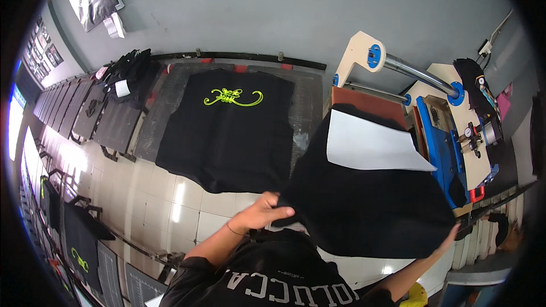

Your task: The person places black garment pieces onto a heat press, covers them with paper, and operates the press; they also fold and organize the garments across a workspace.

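Note:
A black T-shirt (pixel 364 204) stretches from the reddish-brown pad (pixel 369 102) of a heat press toward me, its near part hanging off the pad. Across its far part lies a white sheet of paper (pixel 369 142). My left hand (pixel 263 210) is closed on the shirt's near left corner, thumb on top. At the near right edge, my right hand (pixel 449 243) grips the cloth, with its fingers mostly hidden. To the left, another black T-shirt (pixel 222 142) is spread flat on a dark platen (pixel 310 96), bearing a neon-yellow curled print (pixel 233 97).
The blue and cream heat press (pixel 438 131) stands at the right, with steel bars, a gauge and a red handle (pixel 477 194). A row of dark platens (pixel 116 128) runs left, some with dark cloth (pixel 128 71). More platens (pixel 108 267) stand at the lower left.

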Demonstrator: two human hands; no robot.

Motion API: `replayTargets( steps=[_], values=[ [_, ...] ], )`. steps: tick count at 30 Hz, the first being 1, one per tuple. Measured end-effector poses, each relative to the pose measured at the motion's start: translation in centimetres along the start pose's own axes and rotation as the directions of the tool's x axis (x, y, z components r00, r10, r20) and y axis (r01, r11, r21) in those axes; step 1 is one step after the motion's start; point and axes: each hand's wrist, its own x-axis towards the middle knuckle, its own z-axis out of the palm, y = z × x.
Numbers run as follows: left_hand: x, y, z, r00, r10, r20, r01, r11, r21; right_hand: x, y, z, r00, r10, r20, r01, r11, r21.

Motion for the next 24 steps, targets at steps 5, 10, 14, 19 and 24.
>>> replayTargets(
  steps=[5,10,14,19,24],
  values=[
    [-7.7,12.8,-12.7,0.789,0.369,-0.491,-0.351,0.927,0.133,-4.7,-11.3,12.2,0.901,-0.429,0.057,0.413,0.891,0.187],
    [-7.6,27.1,-22.1,0.502,0.639,-0.583,-0.632,0.731,0.257,-9.9,-16.6,27.8,0.781,-0.592,0.2,0.515,0.791,0.331],
    [-7.4,33.7,-31.7,0.611,0.494,-0.619,-0.326,0.869,0.372,-12.4,-13.9,43.4,0.827,-0.359,0.433,0.292,0.932,0.215],
    [-4.1,33.0,-45.6,0.703,0.332,-0.629,-0.144,0.932,0.332,-12.1,-6.9,55.9,0.676,-0.29,0.677,0.096,0.946,0.309],
    [-3.1,35.2,-48.4,0.617,0.423,-0.664,-0.234,0.904,0.358,-14.0,-8.2,60.9,0.665,-0.289,0.688,0.021,0.929,0.37]
  ],
)
